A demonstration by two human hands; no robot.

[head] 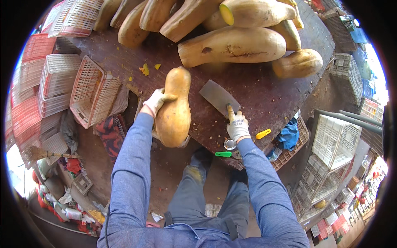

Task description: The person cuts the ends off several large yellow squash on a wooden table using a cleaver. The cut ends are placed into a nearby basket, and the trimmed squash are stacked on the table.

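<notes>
My left hand, in a white work glove, holds a tan butternut squash from its left side, thumb over the narrow middle. The squash points lengthwise away from me, and its wide end reaches past the table's near edge. My right hand, also gloved, grips a cleaver whose handle it hides. One finger lies along the blade, which is flat over the dark table, to the right of the squash; I cannot tell whether it touches the surface.
Several large squashes are piled at the table's far side. Near my right wrist lie a yellow-handled tool, a green-handled peeler or knife and a round metal object. Plastic crates stand left, and stacked crates right.
</notes>
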